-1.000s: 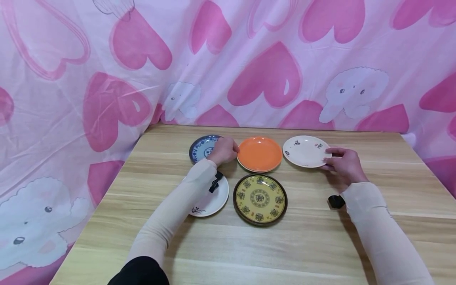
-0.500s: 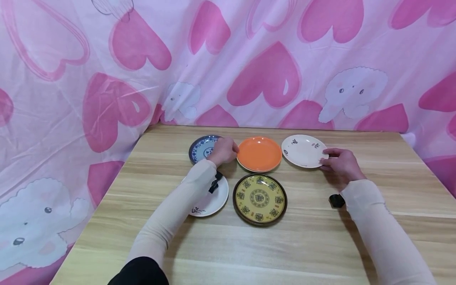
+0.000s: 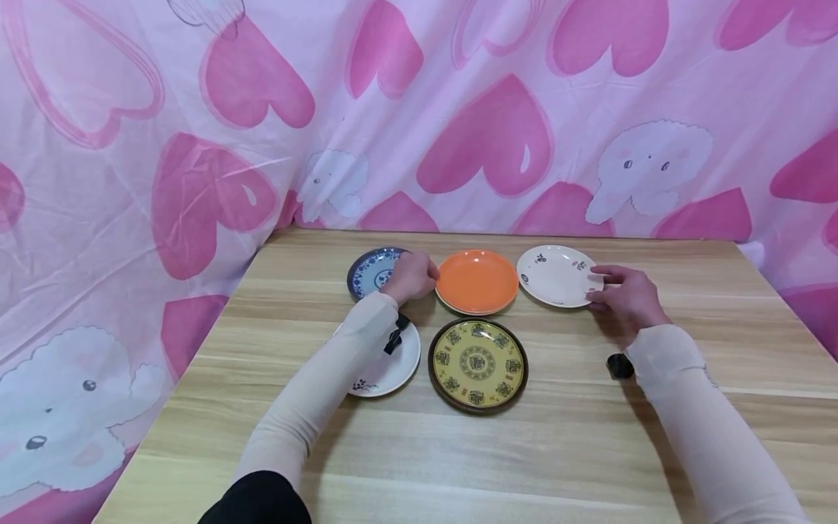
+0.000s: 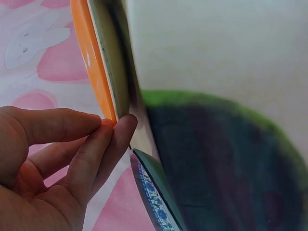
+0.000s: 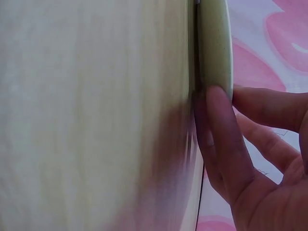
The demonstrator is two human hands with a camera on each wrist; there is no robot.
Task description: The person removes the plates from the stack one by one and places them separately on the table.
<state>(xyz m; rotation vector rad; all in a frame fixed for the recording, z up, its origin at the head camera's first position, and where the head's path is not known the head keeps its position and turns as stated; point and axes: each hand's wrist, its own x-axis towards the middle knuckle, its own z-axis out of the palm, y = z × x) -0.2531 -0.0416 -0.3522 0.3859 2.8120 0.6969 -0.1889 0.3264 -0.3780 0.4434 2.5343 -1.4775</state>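
Observation:
An orange plate point(image 3: 477, 282) sits on a paler plate point(image 4: 111, 57), whose edge shows beneath it. My left hand point(image 3: 411, 278) pinches the orange plate's left rim; in the left wrist view one fingertip lies against the paler plate below. To the right, a white plate point(image 3: 556, 275) with small dark motifs stands almost against the orange one. Its right edge is held by my right hand point(image 3: 630, 297), thumb on top and fingers at the underside in the right wrist view. My left hand partly covers a blue-patterned plate point(image 3: 372, 275).
Nearer to me lies a yellow plate point(image 3: 478, 364) with a brown rim. Left of it, another white plate point(image 3: 393, 367) is partly hidden under my left forearm. All the plates are on a wooden table point(image 3: 511, 466). A pink heart-print cloth point(image 3: 484, 138) hangs behind.
The white plate has shifted slightly left toward the orange plate, and my right hand went with it. My left hand and the other plates stay where they were.

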